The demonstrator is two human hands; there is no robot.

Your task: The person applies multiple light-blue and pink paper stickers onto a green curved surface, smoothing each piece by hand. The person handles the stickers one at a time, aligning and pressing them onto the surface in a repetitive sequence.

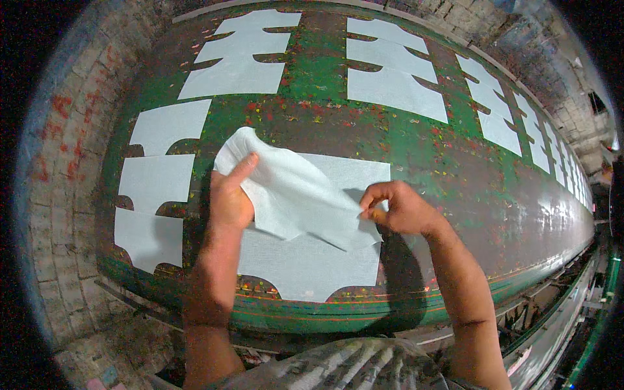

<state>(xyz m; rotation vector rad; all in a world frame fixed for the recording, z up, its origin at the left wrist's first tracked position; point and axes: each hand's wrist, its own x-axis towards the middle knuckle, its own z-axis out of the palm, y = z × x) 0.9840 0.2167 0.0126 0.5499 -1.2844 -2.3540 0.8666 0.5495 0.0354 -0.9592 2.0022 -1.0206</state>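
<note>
Between my hands I hold a loosely folded white cut fabric panel above the long table. My left hand grips its left end, thumb on top. My right hand pinches its right edge between thumb and fingertips. Beneath lies another white fabric panel, flat on the table, with curved cut-outs at its near edge. A further white panel shows behind the held cloth; its middle is hidden. The held cloth partly covers both.
A long green and brown, paint-flecked table stretches away to the right. Left of my arm lies a column of white panels. More columns of panels lie along the far side. A brick wall stands at the left.
</note>
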